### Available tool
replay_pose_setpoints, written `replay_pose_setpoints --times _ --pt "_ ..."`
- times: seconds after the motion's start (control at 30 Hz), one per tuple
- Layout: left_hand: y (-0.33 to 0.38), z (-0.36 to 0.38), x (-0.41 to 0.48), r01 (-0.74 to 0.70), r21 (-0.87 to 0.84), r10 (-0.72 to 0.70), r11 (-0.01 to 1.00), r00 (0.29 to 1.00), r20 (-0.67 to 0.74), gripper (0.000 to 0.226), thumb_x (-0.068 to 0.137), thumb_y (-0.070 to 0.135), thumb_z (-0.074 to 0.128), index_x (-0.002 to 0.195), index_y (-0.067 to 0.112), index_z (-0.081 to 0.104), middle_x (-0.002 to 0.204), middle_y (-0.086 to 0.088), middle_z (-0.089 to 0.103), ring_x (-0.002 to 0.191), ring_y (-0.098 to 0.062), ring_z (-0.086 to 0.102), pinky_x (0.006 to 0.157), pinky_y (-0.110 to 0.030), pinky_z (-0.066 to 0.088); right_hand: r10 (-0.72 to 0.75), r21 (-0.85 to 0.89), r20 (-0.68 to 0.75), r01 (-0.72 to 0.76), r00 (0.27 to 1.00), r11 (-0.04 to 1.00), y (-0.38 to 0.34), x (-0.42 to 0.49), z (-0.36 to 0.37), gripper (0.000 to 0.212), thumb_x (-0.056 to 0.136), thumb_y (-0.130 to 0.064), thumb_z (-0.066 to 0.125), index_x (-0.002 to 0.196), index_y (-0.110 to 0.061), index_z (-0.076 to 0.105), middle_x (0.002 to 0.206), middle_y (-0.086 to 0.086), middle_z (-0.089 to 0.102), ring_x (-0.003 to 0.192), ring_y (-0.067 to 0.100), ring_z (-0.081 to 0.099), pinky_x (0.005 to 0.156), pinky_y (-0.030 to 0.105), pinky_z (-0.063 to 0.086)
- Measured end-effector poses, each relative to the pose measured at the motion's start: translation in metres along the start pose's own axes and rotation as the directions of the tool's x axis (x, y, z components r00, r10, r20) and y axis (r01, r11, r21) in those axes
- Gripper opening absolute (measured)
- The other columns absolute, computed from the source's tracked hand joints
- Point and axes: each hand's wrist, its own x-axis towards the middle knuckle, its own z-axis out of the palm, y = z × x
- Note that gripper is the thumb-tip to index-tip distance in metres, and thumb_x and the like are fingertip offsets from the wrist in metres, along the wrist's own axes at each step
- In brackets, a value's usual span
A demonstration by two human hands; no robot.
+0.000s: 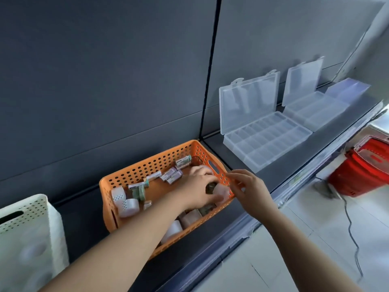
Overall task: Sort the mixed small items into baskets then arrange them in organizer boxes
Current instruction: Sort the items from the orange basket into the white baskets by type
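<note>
Several small items [171, 175] lie mixed in the orange basket [147, 163], which stands on a dark shelf [294, 163]. Among them are white rolls [126, 204] and short labelled tubes [183, 161].

All look light and rigid enough for one hand. The rolls are round and smooth, so they will likely turn or slip unless taken across their width. The tubes are thin and better pinched at the middle, along their flat labels. The perforated basket looks stiff, but light enough to slide if pushed.

Of the hands, the left hand [200, 186] reaches down into the basket's right end. Its fingers are curled over a small dark item [211, 187] beside a pale roll, and it appears to grip that item. The right hand [251, 191] is at the basket's near right corner with its fingers bent. Whether they pinch the rim or only touch it I cannot tell.

To the right on the same shelf, well apart from the basket, stand two clear organizer boxes. The nearer box [267, 142] and the farther box [315, 110] both have their lids up, and their compartments look empty. A white basket [27, 209] sits at the left. Red baskets [366, 171] are stacked on the floor to the right, with a cable [351, 228] trailing near them.
</note>
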Motion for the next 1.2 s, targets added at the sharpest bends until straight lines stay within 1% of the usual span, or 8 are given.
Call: replay_pose_setpoints --times 0.2,0.4,0.5,0.6,0.7,0.9,1.03,1.2 --pt "-0.005 -0.001 0.012 -0.038 -0.022 0.039 0.999 0.998 0.055 0.054 0.079 0.049 0.066 0.123 0.019 0.061 0.144 0.007 0.032 0.138 -0.011 0.011 0.113 -0.04 0.022 0.014 -0.015 -0.02 -0.014 1.0 1.0 0.001 0.002 0.001 0.022 0.091 -0.009 0.062 0.109 -0.016 0.072 0.112 -0.007 0.065 0.077 -0.009 0.053 0.07 -0.002 0.039" --pt "-0.035 -0.016 0.001 -0.07 -0.064 0.072 0.996 0.997 0.039 0.037 0.084 0.04 0.066 0.11 0.015 0.064 0.127 0.01 0.043 0.124 -0.009 0.03 0.106 -0.031 0.03 0.028 -0.028 -0.007 -0.028 1.0 0.999 0.0 0.001 0.0 0.023 0.092 -0.015 0.06 0.113 -0.015 0.07 0.114 -0.005 0.064 0.089 0.002 0.057 0.07 0.002 0.041" --pt "-0.056 -0.029 -0.01 -0.029 -0.031 0.03 0.999 0.999 0.019 0.039 0.085 0.047 0.061 0.104 0.013 0.064 0.123 0.009 0.042 0.119 -0.007 0.03 0.104 -0.03 0.031 0.029 -0.032 -0.017 -0.03 0.999 0.999 -0.003 0.001 -0.001 0.023 0.092 -0.017 0.06 0.113 -0.015 0.069 0.115 -0.004 0.065 0.09 0.003 0.057 0.076 0.014 0.05" --pt "-0.066 -0.037 -0.022 0.027 -0.054 -0.031 0.998 0.997 -0.073 0.046 0.084 0.046 0.064 0.119 0.017 0.058 0.129 0.008 0.039 0.125 -0.01 0.03 0.109 -0.037 0.033 0.034 -0.085 -0.029 -0.036 0.999 0.996 -0.007 0.001 0.001 0.025 0.09 -0.019 0.062 0.114 -0.017 0.069 0.118 -0.004 0.063 0.102 0.011 0.058 0.085 0.031 0.054" --pt "-0.054 -0.034 -0.033 -0.049 0.051 0.055 0.998 0.989 -0.138 0.055 0.082 0.05 0.067 0.131 0.032 0.051 0.136 0.012 0.039 0.129 -0.011 0.027 0.113 -0.038 0.024 0.004 -0.144 -0.024 -0.008 1.0 0.99 -0.011 -0.001 0.007 0.029 0.086 -0.016 0.068 0.115 -0.022 0.069 0.122 -0.006 0.062 0.115 0.015 0.052 0.091 0.031 0.047" --pt "-0.031 -0.005 -0.034 -0.119 -0.159 0.148 0.98 0.971 0.187 0.038 0.086 0.043 0.065 0.123 0.044 0.058 0.135 0.016 0.041 0.126 -0.007 0.026 0.114 -0.035 0.022 -0.037 -0.132 -0.019 0.035 0.999 0.991 -0.014 -0.006 0.015 0.026 0.083 -0.013 0.071 0.108 -0.021 0.072 0.12 -0.004 0.063 0.116 0.018 0.05 0.091 0.03 0.043" --pt "-0.029 0.0 -0.025 -0.114 -0.008 0.11 0.993 0.942 0.316 0.035 0.089 0.044 0.056 0.118 0.063 0.047 0.146 0.016 0.029 0.136 -0.02 0.02 0.116 -0.047 0.016 -0.023 -0.116 -0.022 0.02 0.999 0.993 -0.014 -0.009 0.016 0.026 0.085 -0.011 0.068 0.109 -0.02 0.071 0.123 -0.004 0.061 0.118 0.019 0.048 0.094 0.032 0.042" --pt "-0.025 -0.011 -0.032 -0.222 0.139 0.176 0.965 0.943 0.282 0.03 0.097 0.046 0.041 0.126 0.044 0.05 0.146 0.016 0.031 0.138 -0.013 0.013 0.112 -0.043 0.008 0.0 -0.091 -0.025 -0.002 1.0 0.996 -0.014 -0.012 0.015 0.025 0.087 -0.012 0.066 0.11 -0.019 0.071 0.125 -0.004 0.06 0.12 0.018 0.046 0.097 0.033 0.042"
